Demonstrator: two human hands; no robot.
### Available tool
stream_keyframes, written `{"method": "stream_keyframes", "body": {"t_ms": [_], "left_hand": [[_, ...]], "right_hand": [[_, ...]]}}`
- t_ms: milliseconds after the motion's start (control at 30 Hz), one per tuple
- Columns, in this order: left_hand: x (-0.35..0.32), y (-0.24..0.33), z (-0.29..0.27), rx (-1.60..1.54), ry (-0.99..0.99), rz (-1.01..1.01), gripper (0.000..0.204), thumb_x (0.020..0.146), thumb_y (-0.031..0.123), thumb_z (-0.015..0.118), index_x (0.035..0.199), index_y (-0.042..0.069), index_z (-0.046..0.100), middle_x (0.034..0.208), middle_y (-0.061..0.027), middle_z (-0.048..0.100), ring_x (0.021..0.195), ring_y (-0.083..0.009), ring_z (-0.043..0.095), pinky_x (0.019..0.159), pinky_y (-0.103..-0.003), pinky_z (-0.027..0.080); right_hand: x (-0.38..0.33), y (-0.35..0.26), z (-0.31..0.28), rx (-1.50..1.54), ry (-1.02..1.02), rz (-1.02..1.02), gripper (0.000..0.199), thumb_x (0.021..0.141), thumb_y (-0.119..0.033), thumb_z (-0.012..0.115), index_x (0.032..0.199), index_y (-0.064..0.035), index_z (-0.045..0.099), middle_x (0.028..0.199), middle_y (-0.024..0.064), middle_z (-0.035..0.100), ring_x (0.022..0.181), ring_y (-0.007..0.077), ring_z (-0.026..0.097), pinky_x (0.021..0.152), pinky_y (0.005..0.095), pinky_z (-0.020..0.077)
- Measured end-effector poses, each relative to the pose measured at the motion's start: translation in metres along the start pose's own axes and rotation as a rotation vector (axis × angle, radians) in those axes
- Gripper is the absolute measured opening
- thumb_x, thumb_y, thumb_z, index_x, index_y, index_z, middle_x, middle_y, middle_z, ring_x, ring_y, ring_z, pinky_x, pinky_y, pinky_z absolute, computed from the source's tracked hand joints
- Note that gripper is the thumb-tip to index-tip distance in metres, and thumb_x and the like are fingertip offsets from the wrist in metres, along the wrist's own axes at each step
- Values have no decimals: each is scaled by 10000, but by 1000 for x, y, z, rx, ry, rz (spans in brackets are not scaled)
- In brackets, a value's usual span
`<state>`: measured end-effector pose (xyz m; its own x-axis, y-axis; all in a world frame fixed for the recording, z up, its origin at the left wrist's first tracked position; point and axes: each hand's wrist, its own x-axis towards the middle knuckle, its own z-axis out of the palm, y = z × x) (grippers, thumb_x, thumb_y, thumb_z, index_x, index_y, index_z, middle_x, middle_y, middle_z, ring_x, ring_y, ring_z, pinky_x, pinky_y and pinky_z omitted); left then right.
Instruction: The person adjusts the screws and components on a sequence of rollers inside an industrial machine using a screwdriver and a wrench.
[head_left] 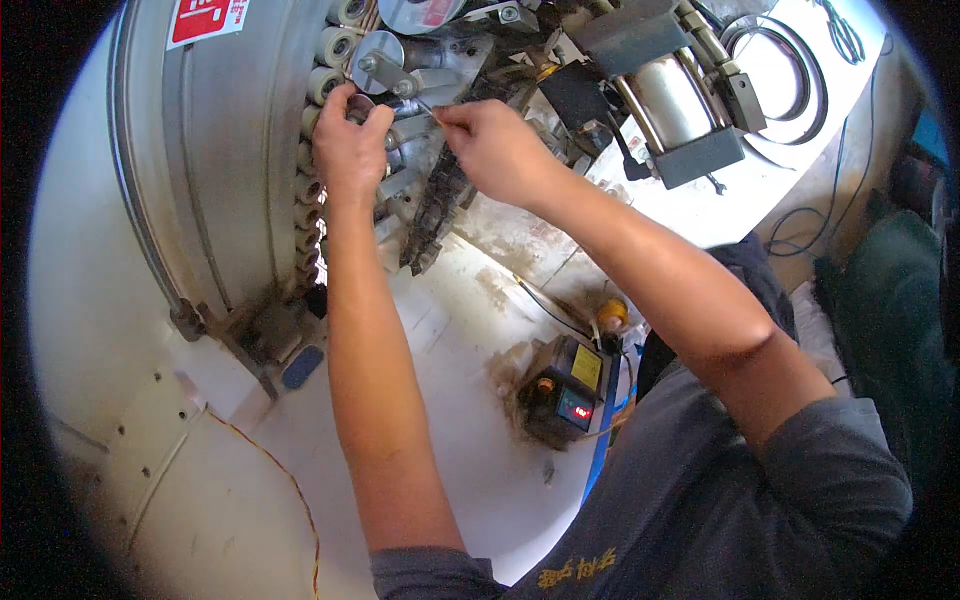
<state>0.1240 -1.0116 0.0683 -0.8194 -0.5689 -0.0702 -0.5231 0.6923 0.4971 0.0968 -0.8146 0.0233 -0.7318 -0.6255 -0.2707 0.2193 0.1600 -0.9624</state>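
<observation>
My left hand (350, 145) reaches up to a row of pale rollers (325, 85) along the curved metal drum. Its thumb and index finger curl around a small round part (362, 104), mostly covered by the fingers. Just above is a shiny metal disc (376, 50) with a lever-like bracket (388, 72). To the right, my right hand (495, 150) pinches a thin metal rod-like tool (426, 106), pointing left toward the bracket's lower end. The tool's exact kind and its tip are too small to make out.
The large grey drum (230, 130) fills the left. A dark chain-like track (440, 200) runs below my right hand. At the upper right is a machine block with a shiny cylinder (670, 100). A control box with a lit display (572, 400) sits near my body; black cable (840, 180) trails right.
</observation>
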Motion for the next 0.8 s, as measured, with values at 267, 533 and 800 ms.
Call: {"method": "stream_keyframes", "body": {"t_ms": [267, 533, 800], "left_hand": [[-5, 0, -12, 98, 6, 145, 520, 798, 220, 712, 1252, -17, 619, 1091, -198, 716, 996, -366, 670, 929, -419, 502], [-16, 7, -15, 195, 31, 62, 478, 863, 266, 699, 1278, 36, 638, 1176, -209, 707, 1067, -361, 676, 954, -437, 495], [-15, 11, -9, 251, 61, 123, 453, 882, 311, 640, 1262, 64, 624, 1141, -211, 704, 1030, -416, 664, 904, -491, 498]], "right_hand": [[-23, -9, -10, 47, -14, -17, 354, 1002, -147, 563, 1288, 39, 656, 1030, 262, 738, 953, 322, 739, 868, 394, 550], [-21, -19, -8, 85, -37, 89, 304, 960, -124, 554, 1182, 7, 715, 1024, 305, 695, 994, 450, 692, 883, 460, 552], [-9, -10, 7, 278, -158, 277, 436, 1046, -184, 522, 1445, -11, 541, 749, 90, 649, 496, 167, 595, 421, 330, 468]]}}
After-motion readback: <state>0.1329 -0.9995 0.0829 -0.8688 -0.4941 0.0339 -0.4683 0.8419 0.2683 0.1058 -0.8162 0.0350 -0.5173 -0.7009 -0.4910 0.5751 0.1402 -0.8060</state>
